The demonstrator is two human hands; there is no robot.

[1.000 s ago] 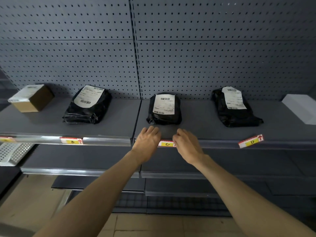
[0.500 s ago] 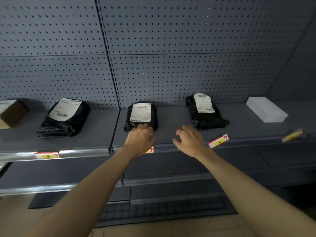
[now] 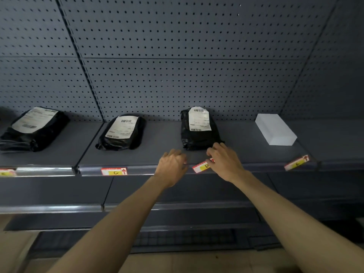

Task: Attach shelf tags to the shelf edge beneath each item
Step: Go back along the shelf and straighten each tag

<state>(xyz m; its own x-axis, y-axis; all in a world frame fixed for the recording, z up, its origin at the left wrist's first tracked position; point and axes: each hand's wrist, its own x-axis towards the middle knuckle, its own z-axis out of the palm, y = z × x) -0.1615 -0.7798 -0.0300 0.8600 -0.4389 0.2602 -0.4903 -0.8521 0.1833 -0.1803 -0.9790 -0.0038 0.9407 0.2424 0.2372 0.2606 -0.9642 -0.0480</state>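
A tilted red-and-yellow shelf tag marked D (image 3: 201, 166) lies loose on the shelf edge (image 3: 149, 168) beneath the third black parcel (image 3: 199, 129). My right hand (image 3: 224, 162) covers the tag's right end, thumb and fingertips pinching it. My left hand (image 3: 171, 166) hovers just left of the tag with its fingers curled, holding nothing. The tag marked C (image 3: 114, 171) sits flat in the rail under the middle black parcel (image 3: 122, 133). Another tag, E (image 3: 297, 162), lies tilted below the white box (image 3: 275, 129).
A further black parcel (image 3: 33, 129) lies at the left with part of a tag (image 3: 6, 172) under it. The pegboard back wall (image 3: 177, 66) rises behind the shelf. A lower shelf (image 3: 59, 207) juts out beneath, and the floor (image 3: 11, 253) shows below.
The view and both hands have shifted right, from the C tag to the D tag. The C tag now sits uncovered in the rail. My right hand has reached the D tag's end.
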